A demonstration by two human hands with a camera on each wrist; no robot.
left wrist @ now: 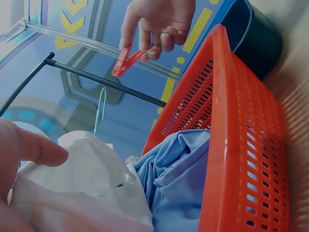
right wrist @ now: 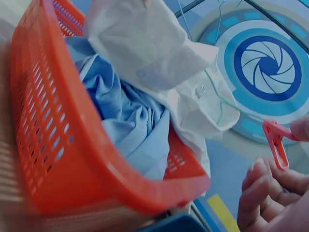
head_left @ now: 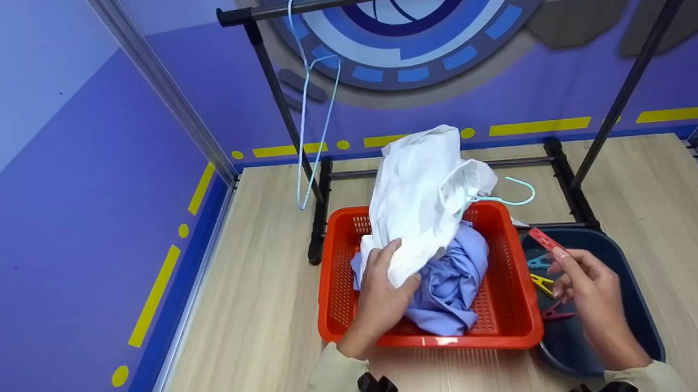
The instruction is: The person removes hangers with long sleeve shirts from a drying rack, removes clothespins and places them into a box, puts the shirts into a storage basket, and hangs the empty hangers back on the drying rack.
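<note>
I judge the white garment (head_left: 415, 186), held over the red basket (head_left: 521, 282), light, soft and limp, best taken at the near edge that my left hand (head_left: 382, 294) grips, while my right hand (head_left: 594, 296) pinches a red clothespin (head_left: 545, 240), probably stiff-sprung and best squeezed at its handles, and no lettering is legible.

I have the left arm (head_left: 333, 382) and right arm (head_left: 645, 378) extended from the near side, hands well apart. My left hand (head_left: 379, 300) grips, its thumb (head_left: 411, 284) right of the fingers (head_left: 387, 254). My right hand (head_left: 597, 296) pinches, thumb pointing far and left, lower fingers curled.
</note>
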